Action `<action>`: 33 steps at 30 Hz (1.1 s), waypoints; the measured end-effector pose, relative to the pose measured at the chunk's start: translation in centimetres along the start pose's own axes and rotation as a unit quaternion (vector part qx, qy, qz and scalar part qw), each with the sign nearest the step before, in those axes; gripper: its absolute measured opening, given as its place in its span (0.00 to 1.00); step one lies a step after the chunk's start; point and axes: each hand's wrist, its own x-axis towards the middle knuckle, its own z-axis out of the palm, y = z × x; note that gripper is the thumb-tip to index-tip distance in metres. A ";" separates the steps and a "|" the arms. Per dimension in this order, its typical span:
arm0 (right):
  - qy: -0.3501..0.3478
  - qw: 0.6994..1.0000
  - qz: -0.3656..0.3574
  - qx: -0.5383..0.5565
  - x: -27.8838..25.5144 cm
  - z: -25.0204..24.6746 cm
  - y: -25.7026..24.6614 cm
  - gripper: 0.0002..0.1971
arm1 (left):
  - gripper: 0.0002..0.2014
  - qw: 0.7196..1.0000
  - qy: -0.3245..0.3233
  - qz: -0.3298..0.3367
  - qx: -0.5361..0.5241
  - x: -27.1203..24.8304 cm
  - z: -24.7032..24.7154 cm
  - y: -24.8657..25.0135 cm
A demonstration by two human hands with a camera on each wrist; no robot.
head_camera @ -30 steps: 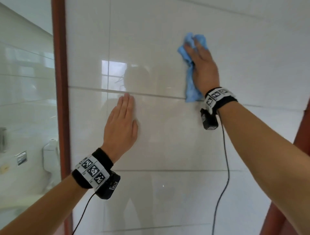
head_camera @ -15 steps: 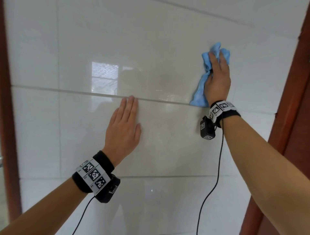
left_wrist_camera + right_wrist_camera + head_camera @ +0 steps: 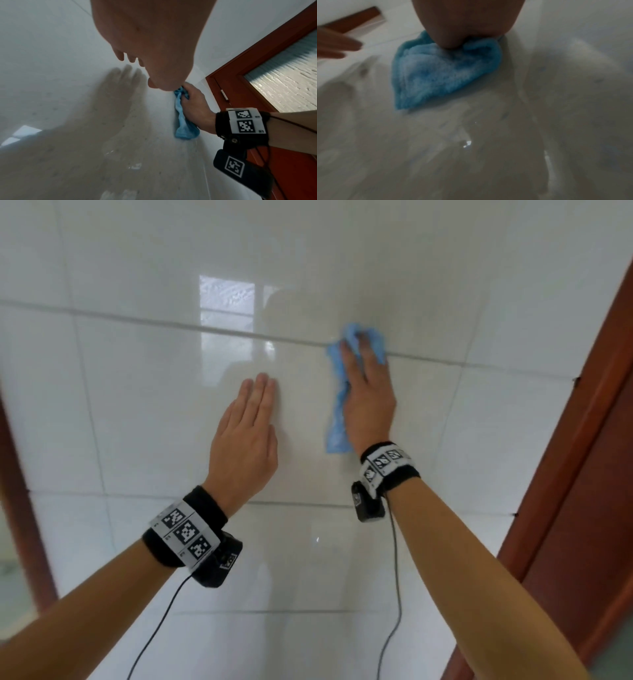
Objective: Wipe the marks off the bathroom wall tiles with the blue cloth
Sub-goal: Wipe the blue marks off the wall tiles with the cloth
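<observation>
Two hands are on the wall and one cloth is in use. The right hand presses the blue cloth against the wall tiles, its fingers curled into the bunched upper part, which sits on the horizontal grout line; the loose tail hangs below the palm, just left of the wrist. The left hand lies flat on the tile just beside it, fingers straight and together, holding nothing. Count of remaining items: one red-brown door frame at the right, two wrist bands with printed markers, two cables trailing down. No distinct marks can be made out on the glossy surface; the wrist views show only faint specks and reflections, too blurred to classify. Risks, as a judgement: the cloth is gripped only at its top, so the tail may fold under or drag without pressure, leaving streaks; grime lodged in the grout line may resist a flat pass; the bracing palm may itself leave prints on the glaze; a wide stroke to the right may carry the cloth into the frame.
</observation>
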 end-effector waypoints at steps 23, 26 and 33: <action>-0.170 0.785 0.421 0.421 -11.7 2.2 -20.4 0.17 | 0.61 0.921 -0.212 -0.140 -0.297 -18.5 -10.5 -7.1; -0.198 0.698 0.489 0.485 -15.5 2.0 -24.9 0.12 | 0.62 0.921 -0.217 -0.151 -0.285 -22.5 -12.4 -9.4; -0.304 0.584 0.540 0.524 -23.6 1.2 -35.3 0.15 | 0.47 0.908 -0.213 -0.139 -0.333 -30.1 -17.8 -13.5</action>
